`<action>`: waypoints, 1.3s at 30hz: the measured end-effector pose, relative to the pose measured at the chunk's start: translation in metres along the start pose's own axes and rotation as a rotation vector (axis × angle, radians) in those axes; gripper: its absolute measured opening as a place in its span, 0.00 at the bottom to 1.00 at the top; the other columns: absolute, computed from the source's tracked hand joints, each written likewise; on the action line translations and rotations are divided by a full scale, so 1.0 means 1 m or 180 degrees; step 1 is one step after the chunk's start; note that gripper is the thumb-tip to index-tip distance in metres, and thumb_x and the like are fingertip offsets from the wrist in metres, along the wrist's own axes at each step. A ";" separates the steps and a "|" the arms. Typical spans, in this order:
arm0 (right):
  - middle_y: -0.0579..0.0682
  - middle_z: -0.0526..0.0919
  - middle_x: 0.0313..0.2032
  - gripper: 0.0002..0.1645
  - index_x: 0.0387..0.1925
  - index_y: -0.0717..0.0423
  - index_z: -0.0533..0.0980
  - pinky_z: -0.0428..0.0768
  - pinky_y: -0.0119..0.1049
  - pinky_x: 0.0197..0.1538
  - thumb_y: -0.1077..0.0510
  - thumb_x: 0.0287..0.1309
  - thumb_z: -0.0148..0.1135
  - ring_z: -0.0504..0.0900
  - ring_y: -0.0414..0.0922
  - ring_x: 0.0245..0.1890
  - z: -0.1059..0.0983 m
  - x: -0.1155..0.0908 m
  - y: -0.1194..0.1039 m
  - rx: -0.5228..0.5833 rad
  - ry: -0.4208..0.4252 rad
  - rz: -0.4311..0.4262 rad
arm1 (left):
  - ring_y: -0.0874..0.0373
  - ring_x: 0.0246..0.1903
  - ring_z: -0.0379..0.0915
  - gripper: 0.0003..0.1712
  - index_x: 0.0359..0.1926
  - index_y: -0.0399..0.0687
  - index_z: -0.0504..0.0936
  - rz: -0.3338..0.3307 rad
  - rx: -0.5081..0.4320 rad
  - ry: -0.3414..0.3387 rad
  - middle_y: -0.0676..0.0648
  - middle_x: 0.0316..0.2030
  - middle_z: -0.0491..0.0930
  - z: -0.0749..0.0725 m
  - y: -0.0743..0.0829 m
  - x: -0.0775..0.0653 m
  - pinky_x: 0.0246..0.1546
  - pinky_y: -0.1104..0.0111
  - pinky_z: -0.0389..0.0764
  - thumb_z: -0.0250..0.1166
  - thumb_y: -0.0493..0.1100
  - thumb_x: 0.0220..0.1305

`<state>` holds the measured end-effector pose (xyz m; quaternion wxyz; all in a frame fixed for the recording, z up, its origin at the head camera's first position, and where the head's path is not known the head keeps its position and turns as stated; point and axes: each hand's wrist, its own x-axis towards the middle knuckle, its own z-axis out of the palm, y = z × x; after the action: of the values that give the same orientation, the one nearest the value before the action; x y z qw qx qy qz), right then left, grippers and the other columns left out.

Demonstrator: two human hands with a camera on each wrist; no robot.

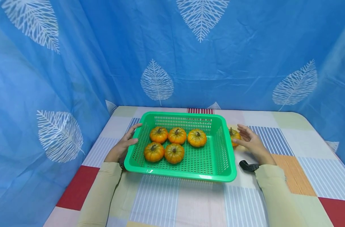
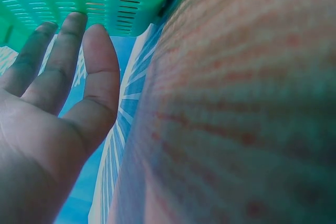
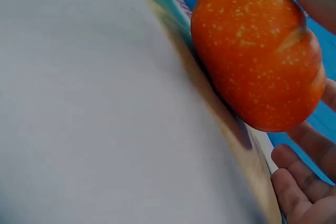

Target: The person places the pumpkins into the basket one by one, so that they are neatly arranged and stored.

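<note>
A green plastic basket (image 1: 178,177) with slotted walls stands on the table, several small orange pumpkins (image 1: 174,153) grouped in its left and back part. Along its left side is my left hand (image 1: 123,145), fingers extended; the left wrist view has these fingertips (image 2: 73,22) right at the slotted wall. Beyond the basket's right wall sits one more pumpkin (image 1: 234,135), partly hidden by the rim. My right hand (image 1: 253,143) is spread around that pumpkin's right side. In the right wrist view its thumb (image 3: 315,3) overlaps the pumpkin's edge, the loosely bent fingers beside it.
A patchwork-patterned cloth (image 1: 200,201) covers the table. Blue curtains (image 1: 121,47) with white leaf prints hang behind and at both sides. Near my right wrist a black strap-like device (image 1: 248,166) shows at the sleeve cuff.
</note>
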<state>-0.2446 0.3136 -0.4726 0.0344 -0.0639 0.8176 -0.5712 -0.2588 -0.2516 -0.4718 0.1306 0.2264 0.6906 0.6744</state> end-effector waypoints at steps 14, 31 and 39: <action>0.72 0.55 0.81 0.53 0.83 0.67 0.54 0.53 0.67 0.82 0.63 0.68 0.74 0.50 0.70 0.82 0.004 -0.003 0.003 0.0002 -0.0157 0.0041 | 0.63 0.67 0.65 0.38 0.84 0.62 0.55 0.0097 0.0199 -0.0024 0.26 0.82 0.43 -0.004 -0.003 -0.002 0.66 0.63 0.77 0.59 0.56 0.81; 0.73 0.57 0.80 0.51 0.83 0.69 0.54 0.53 0.64 0.82 0.64 0.69 0.73 0.53 0.69 0.82 0.003 -0.005 0.005 -0.0030 0.0003 -0.0037 | 0.64 0.62 0.73 0.32 0.80 0.71 0.60 0.0225 -0.0033 -0.0142 0.38 0.75 0.59 -0.002 -0.003 0.002 0.62 0.67 0.83 0.58 0.50 0.82; 0.70 0.59 0.80 0.49 0.83 0.67 0.55 0.66 0.36 0.80 0.62 0.72 0.71 0.59 0.65 0.80 0.003 -0.007 0.004 0.0026 0.0098 -0.0053 | 0.63 0.62 0.74 0.32 0.80 0.71 0.59 0.0215 -0.0088 -0.0187 0.47 0.72 0.63 -0.003 -0.003 0.001 0.61 0.66 0.84 0.58 0.51 0.82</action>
<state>-0.2372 0.3133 -0.4776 0.0174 -0.0618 0.8151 -0.5757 -0.2619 -0.2538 -0.4747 0.1310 0.2675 0.6691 0.6809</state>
